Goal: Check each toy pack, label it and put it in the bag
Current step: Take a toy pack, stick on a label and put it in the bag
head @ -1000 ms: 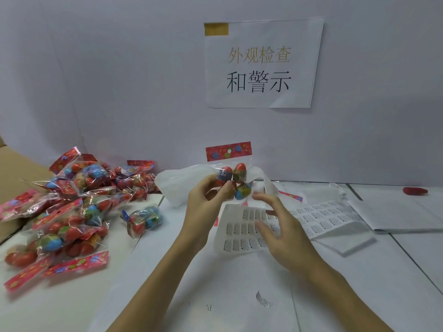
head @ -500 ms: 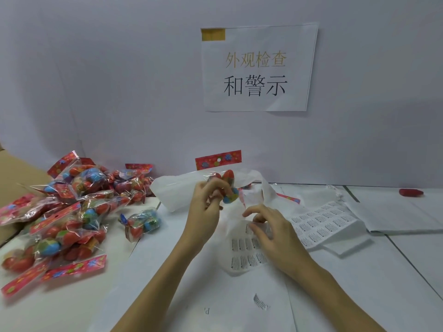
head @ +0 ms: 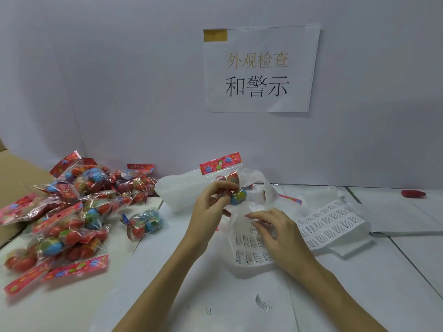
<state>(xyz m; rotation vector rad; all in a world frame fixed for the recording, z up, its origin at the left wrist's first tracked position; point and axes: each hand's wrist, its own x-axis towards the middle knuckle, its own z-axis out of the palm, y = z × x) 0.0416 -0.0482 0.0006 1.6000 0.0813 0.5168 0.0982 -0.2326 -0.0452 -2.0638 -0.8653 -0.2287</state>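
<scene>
Her right hand point(head: 278, 232) has slid nearer, fingers pinching at the label sheet point(head: 250, 248), left hand point(head: 211, 204) gripping one toy pack point(head: 230, 185); the left-side pile point(head: 72, 212) awaits labelling.

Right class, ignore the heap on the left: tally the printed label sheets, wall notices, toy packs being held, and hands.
Printed label sheets: 2
Wall notices: 1
Held toy packs: 1
Hands: 2, left hand, right hand
Total: 6
</scene>
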